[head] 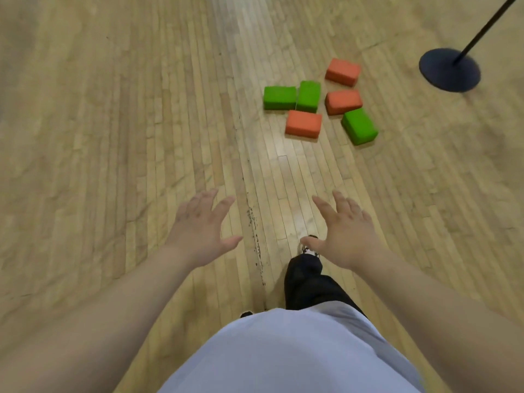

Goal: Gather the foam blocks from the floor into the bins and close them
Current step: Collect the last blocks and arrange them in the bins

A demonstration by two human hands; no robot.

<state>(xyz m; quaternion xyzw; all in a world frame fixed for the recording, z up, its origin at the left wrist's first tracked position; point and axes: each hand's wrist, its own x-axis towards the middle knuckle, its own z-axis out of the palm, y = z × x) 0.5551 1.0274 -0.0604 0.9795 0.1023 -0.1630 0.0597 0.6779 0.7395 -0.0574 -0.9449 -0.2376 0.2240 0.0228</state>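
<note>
Two-handed: stretching left hand (pixel 198 231) and right hand (pixel 346 236) forward, spreading fingers wide, holding nothing; facing foam blocks (pixel 308 96) clustered on floor (pixel 113 137) near stand base (pixel 449 70).

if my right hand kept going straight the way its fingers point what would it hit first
Probably the nearest orange block: the right hand points ahead and slightly left, with only bare floor between. Depth is unclear, so the hand may be too high and pass over it.

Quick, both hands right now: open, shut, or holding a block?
Left hand: open, fingers spread, holding nothing.
Right hand: open, fingers spread, holding nothing.
</note>
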